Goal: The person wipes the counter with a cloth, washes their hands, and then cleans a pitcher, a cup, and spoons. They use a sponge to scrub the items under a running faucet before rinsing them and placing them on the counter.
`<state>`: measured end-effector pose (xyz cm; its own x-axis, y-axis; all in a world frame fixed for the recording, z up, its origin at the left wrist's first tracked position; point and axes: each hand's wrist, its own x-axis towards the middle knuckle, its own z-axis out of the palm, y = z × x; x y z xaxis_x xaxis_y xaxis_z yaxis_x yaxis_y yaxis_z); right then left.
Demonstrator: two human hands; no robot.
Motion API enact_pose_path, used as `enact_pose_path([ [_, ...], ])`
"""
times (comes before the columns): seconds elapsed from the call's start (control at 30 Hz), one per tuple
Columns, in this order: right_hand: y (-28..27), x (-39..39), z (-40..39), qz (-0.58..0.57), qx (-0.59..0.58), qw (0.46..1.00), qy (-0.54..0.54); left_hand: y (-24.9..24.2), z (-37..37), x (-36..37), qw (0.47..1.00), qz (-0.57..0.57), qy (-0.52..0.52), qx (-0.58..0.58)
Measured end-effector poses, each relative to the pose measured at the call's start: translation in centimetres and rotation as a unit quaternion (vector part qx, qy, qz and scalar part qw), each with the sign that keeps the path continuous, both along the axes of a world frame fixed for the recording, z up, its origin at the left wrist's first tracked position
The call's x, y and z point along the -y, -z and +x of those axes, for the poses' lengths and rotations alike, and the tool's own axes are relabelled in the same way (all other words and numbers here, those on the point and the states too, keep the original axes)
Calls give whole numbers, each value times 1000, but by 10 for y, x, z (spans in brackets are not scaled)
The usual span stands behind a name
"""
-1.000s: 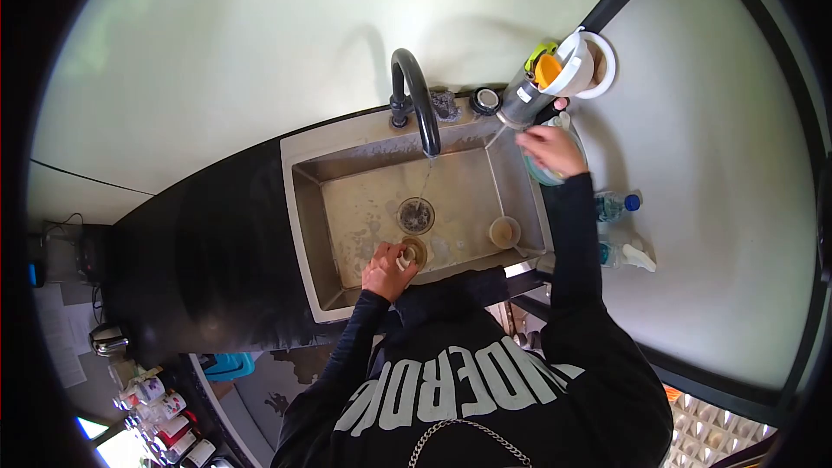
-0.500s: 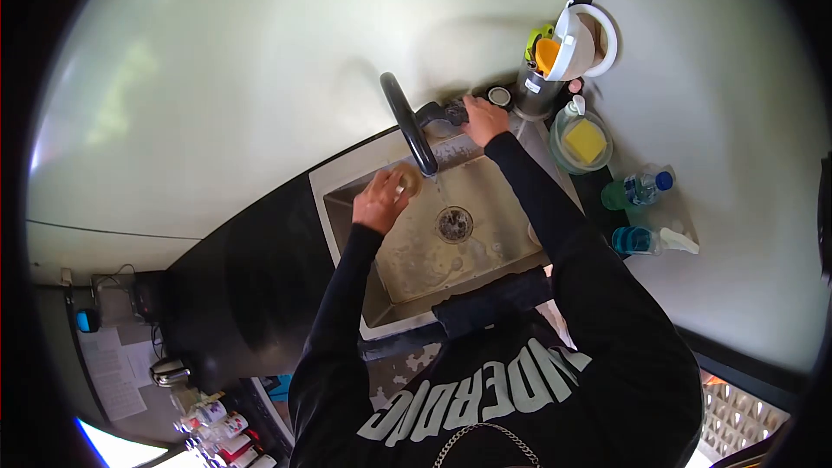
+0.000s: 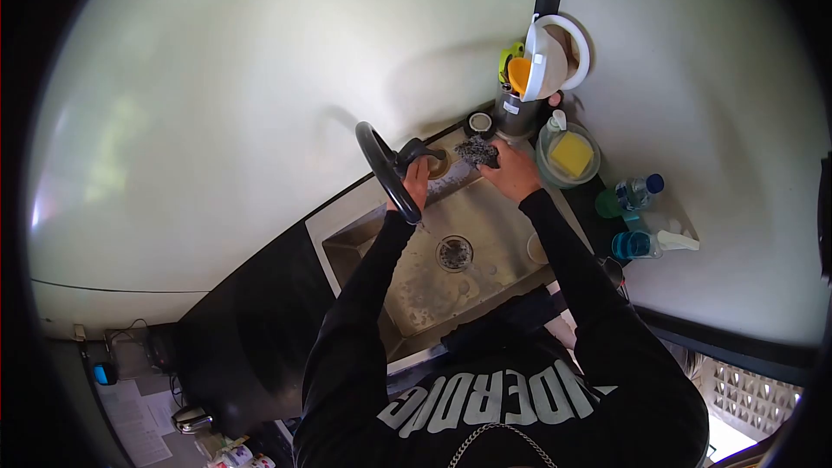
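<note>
My left hand [image 3: 419,180] holds a small brownish cup [image 3: 438,163] up by the base of the black curved faucet [image 3: 381,169], above the back edge of the steel sink [image 3: 407,295]. Just to its right, my right hand [image 3: 513,172] grips a grey steel scourer [image 3: 477,152], which sits close beside the cup. A thin stream of water falls from the spout toward the drain [image 3: 455,253]. Another small cup [image 3: 537,248] rests at the sink's right side.
On the counter right of the sink stand a clear bowl with a yellow sponge [image 3: 570,154], a metal utensil holder [image 3: 516,113], a white jug [image 3: 555,56], a water bottle [image 3: 637,191] and a blue bottle [image 3: 633,244]. Black countertop [image 3: 251,321] lies left.
My left hand lifted the cup from the sink floor up to the faucet base. My right hand left the sponge bowl, reached the back ledge and took the scourer. The view shifted.
</note>
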<state>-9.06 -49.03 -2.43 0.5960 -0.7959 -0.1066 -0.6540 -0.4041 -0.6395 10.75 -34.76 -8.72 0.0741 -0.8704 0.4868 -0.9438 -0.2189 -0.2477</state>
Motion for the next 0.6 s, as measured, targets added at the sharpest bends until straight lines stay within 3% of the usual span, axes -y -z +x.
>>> enact_pose_path([
  [0.03,9,1,3,-54,31,998,0,3,2,-3,998,-58,33,-20],
  [0.07,16,2,7,-108,61,992,-1,11,2,-11,996,28,18,-84],
  [0.1,22,5,13,-107,63,992,0,-1,-3,-13,996,29,19,-81],
  [0.17,27,11,25,-187,44,981,-34,-36,-19,-14,916,340,-46,-208],
  [0.3,3,18,56,-129,-51,987,-77,6,-3,-9,950,237,-22,-201],
  [0.37,7,22,70,-104,-80,988,-83,23,9,-4,990,39,64,-117],
  [0.4,12,22,74,-105,-80,987,-87,18,7,-4,991,37,61,-117],
  [0.47,21,23,85,-106,-49,991,-70,7,2,-3,966,195,-35,-167],
  [0.5,20,23,89,-106,-47,991,-72,13,5,-2,966,194,-38,-165],
  [0.57,18,22,91,-82,-11,994,-69,31,9,0,997,-33,19,-63],
  [0.6,17,24,91,-83,-11,994,-67,23,4,-1,998,-9,8,-66],
])
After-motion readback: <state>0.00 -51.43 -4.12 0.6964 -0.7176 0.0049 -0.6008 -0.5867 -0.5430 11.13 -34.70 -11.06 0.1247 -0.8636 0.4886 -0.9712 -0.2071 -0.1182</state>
